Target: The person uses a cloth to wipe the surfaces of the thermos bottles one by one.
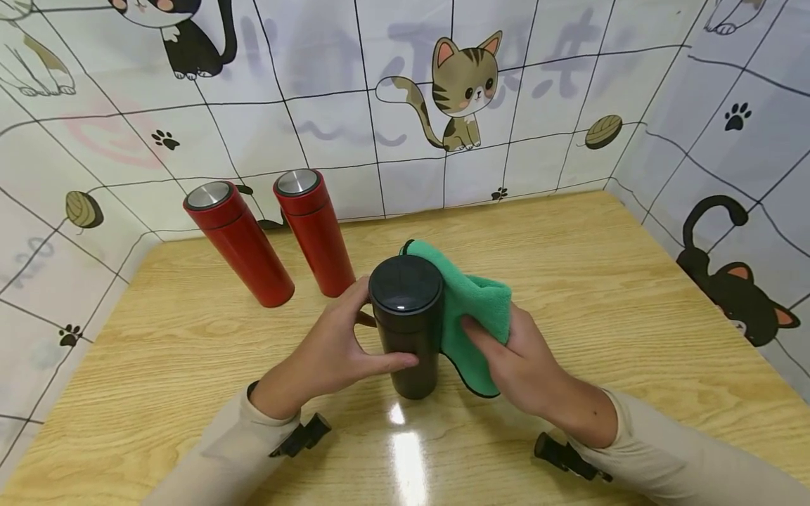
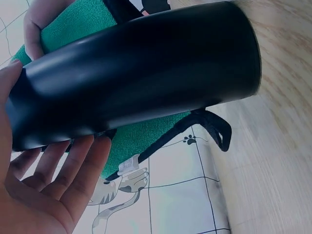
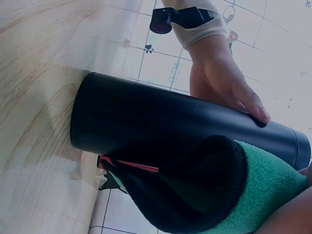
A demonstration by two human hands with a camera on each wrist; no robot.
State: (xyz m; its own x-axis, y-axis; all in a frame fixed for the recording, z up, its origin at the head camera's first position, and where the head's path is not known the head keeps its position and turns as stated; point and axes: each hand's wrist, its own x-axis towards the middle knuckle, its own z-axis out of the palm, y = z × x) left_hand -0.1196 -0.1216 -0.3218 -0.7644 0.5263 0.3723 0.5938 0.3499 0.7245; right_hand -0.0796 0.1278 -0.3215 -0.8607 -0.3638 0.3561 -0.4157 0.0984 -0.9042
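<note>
A black thermos bottle with a glossy dark lid stands upright in front of me in the head view; whether its base touches the table I cannot tell. My left hand grips it from the left, thumb across the near side and fingers around the far side. In my right hand is a green towel with black edging, held against the bottle's right side. The left wrist view shows the towel behind the bottle, with a black loop and white label. A dark underside of the towel shows in the right wrist view.
Two red thermos bottles with silver-topped lids stand at the back left of the wooden table. A cat-printed cloth with grid lines forms walls behind and at both sides. Small black devices sit on both wrists.
</note>
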